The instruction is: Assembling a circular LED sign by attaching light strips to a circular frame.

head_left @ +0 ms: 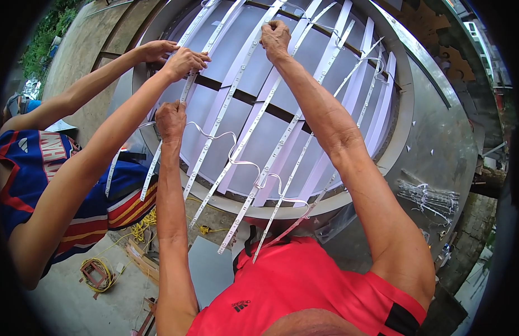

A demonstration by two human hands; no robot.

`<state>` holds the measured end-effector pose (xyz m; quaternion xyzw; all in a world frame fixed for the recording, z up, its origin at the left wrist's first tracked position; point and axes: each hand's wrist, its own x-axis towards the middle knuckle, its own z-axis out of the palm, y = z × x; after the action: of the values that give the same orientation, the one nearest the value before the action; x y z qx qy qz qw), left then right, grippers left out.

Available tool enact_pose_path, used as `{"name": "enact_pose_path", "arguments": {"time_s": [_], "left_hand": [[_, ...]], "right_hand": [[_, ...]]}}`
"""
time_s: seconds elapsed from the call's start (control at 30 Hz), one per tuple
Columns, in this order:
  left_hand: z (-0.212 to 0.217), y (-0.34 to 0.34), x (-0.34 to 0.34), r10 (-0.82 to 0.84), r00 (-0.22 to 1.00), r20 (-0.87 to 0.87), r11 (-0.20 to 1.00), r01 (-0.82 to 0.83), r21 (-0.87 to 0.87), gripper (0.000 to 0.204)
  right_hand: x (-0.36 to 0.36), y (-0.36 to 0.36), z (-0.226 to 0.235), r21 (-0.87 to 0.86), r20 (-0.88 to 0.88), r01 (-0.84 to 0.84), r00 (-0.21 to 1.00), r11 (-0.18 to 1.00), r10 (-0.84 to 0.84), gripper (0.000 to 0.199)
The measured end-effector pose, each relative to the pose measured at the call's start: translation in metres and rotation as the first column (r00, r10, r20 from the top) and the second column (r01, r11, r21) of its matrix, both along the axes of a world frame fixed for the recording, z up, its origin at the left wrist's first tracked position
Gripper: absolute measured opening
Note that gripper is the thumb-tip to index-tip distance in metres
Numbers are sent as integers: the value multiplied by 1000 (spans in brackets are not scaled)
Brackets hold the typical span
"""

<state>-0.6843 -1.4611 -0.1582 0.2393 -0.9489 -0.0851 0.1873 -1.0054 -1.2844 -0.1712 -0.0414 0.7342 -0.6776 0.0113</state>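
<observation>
Several white LED light strips (217,124), joined by looping white wires (235,147), lie slantwise over a round metal frame (404,106) with pale lilac panels (206,103). At the frame's left, my left hand (171,120) is closed round one strip, whose lower end hangs out past the rim. My right hand (275,38) reaches to the far side with fingers pinched at the edge of another strip; the fingertips are partly hidden. A co-worker's two hands (185,63) touch strips just beyond my left hand.
The co-worker, in a blue jersey (58,162), stands close on the left. A bundle of strips (427,196) lies on the metal sheet at right. Below left are a coil of yellow cord (97,274) and wooden pieces (141,259). Lower strip ends overhang the rim toward my red shirt (293,280).
</observation>
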Motion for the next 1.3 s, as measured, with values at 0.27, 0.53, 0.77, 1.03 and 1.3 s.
{"name": "enact_pose_path", "arguments": {"time_s": [0.27,0.53,0.77,1.03,1.3], "left_hand": [[-1,2,-1,10,1000,19,1000,-10,-23,21],[-11,-1,0,61,997,48,996,-64,60,22],[-45,-17,-27,-142,984,-107,884,78,-461,39],[-50,-8,-171,-231,875,426,913,346,-216,37],[-78,-23,-164,-367,921,-132,910,325,-257,64]], "right_hand": [[-38,1,19,-176,413,4,908,984,70,34],[-80,1,6,-101,354,110,933,989,-68,27],[-73,6,4,-228,244,45,970,973,13,42],[-102,3,2,-170,314,64,949,983,-7,36],[-112,0,17,63,356,34,933,997,-54,17]]}}
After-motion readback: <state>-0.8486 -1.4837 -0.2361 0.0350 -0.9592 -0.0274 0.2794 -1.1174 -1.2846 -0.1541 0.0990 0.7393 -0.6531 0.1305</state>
